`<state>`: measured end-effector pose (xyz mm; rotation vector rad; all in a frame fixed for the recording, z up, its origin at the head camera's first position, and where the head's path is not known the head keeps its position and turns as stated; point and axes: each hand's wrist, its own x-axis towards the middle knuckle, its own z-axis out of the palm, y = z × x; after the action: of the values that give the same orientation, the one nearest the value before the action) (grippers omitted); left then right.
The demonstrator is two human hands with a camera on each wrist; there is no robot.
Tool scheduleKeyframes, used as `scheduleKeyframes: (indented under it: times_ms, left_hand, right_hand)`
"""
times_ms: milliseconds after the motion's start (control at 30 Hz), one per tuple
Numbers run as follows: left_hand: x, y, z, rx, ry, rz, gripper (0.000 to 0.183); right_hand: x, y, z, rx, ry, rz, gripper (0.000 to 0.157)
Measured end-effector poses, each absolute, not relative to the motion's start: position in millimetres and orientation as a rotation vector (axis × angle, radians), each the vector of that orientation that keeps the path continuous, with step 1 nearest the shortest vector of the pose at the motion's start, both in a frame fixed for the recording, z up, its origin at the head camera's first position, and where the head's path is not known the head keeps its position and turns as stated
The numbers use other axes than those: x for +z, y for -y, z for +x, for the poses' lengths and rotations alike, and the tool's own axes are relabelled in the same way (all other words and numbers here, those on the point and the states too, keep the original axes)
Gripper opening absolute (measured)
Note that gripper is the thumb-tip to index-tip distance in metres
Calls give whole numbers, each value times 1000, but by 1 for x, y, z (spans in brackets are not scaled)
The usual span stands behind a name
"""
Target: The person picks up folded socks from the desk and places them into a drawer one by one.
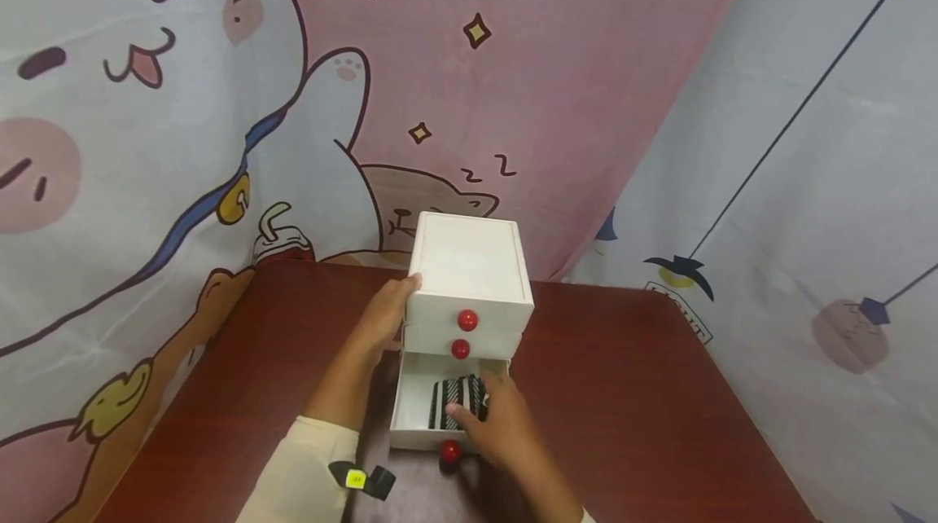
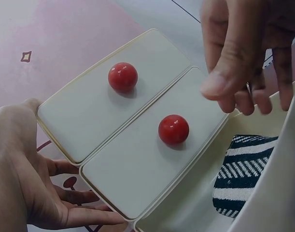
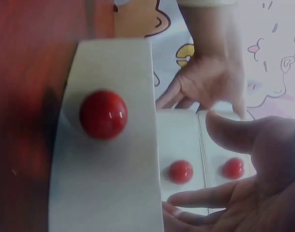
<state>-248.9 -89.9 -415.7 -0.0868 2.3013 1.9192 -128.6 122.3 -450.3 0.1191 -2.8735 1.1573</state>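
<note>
A small white drawer cabinet (image 1: 472, 258) stands on the table with its bottom drawer (image 1: 418, 439) pulled out. Inside that drawer lies a black-and-white striped fabric piece (image 2: 244, 174). My left hand (image 1: 384, 315) rests against the cabinet's left side, thumb at the top edge and fingers extended along the wall. Over the right part of the open drawer is my right hand (image 1: 506, 421), thumb and fingers apart with nothing between them. In the left wrist view its fingertips are above the drawer, apart from the fabric.
Red round knobs (image 2: 123, 77) sit on the drawer fronts, and the upper two drawers are closed. The dark red-brown table (image 1: 623, 393) extends on both sides. A cartoon-printed cloth (image 1: 550, 83) hangs behind and beside it.
</note>
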Motion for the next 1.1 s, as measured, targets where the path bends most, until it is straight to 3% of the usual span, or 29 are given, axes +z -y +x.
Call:
scheduleKeyframes:
  times_ms: [367,633,833,1100]
  left_hand:
    - [-413,90,-249,1916,-2281,-102,72]
    - [-414,89,-249,1917,-2277,-104,72]
    - [-412,89,-248,1941,-2243,-105,72]
    - [-412,89,-246,1937,-2251,-121,72]
  right_hand:
    - [-459,-104,-100,996,2660,118,56]
    - [-475,-101,-85,919,2444,339,37]
    - [-491,-101,-82,843,2247,431,35]
    - [-488,-105,-74,984,2562,235,21]
